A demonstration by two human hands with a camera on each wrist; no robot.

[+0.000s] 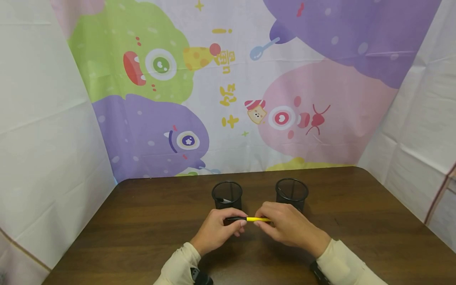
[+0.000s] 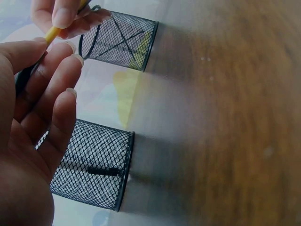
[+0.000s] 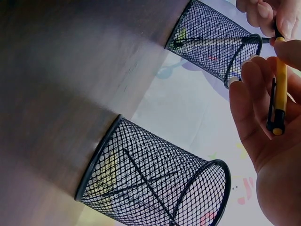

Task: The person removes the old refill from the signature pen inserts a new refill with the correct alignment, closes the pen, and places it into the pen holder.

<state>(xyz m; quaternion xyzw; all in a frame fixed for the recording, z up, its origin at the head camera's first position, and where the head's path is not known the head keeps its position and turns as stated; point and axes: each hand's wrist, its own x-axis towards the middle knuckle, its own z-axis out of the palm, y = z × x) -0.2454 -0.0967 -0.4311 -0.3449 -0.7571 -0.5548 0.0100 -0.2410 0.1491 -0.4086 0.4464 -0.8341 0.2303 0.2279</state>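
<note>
Right hand (image 3: 275, 153), clipped pen (image 3: 281, 87), yellow, black-ended

So there's a black-and-yellow pen (image 1: 252, 219) held pretty much level at lower centre of the frame. Left hand (image 1: 216, 228) pinches the black end, right hand (image 1: 286, 225) has the yellow part. Just above them are two black mesh cups, and the left cup (image 1: 228, 189) has a dark, pale-tipped thing (image 1: 224, 200) inside; right cup (image 1: 293, 187) sits near it. All on a dark wood-look surface (image 1: 156, 213). Cream sleeves (image 1: 179, 263) at the bottom, and a cartoon-monster cloth (image 1: 231, 150) fills the upper middle, printed sideways lol.
</note>
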